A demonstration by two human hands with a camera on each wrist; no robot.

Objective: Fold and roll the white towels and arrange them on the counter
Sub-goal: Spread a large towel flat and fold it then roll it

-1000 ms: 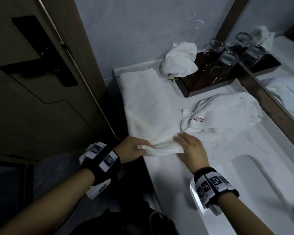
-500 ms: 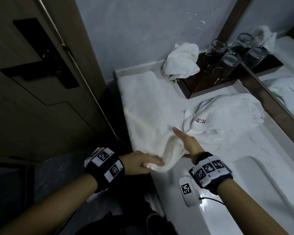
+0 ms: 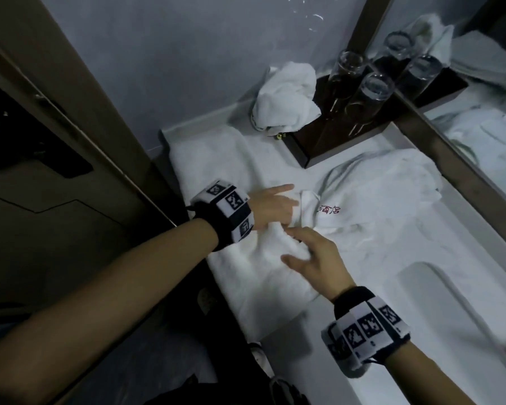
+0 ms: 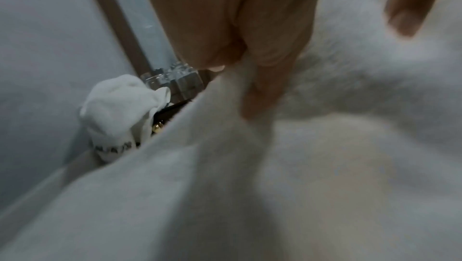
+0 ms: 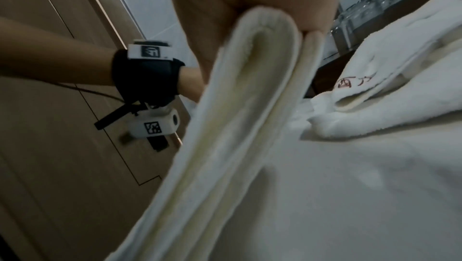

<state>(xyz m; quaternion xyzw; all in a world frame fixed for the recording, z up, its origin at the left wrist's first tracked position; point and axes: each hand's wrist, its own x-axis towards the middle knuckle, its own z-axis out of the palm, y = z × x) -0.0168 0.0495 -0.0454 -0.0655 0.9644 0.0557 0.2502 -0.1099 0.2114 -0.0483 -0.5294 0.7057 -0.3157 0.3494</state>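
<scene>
A long white towel [image 3: 216,159] lies along the left side of the white counter [image 3: 371,258], with its near end folded back over itself. My left hand [image 3: 275,206] pinches a bunched part of it [image 4: 225,166] between thumb and fingers, the index finger pointing right. Just in front, my right hand [image 3: 310,252] grips the folded towel edge [image 5: 237,127] between thumb and spread fingers. A second white towel with red lettering [image 3: 377,200] lies loosely folded to the right, touching the first one. A crumpled white towel [image 3: 287,97] sits at the back.
Upturned glasses [image 3: 374,89] stand on a dark tray [image 3: 348,141] at the back right, beside a mirror [image 3: 479,127]. A sink basin [image 3: 450,302] is sunk into the counter at the front right. A wooden door [image 3: 56,200] stands close on the left.
Both hands have carried the towel's near end from the counter's front edge up toward the middle, doubling it over. The left hand moved furthest, forward and right.
</scene>
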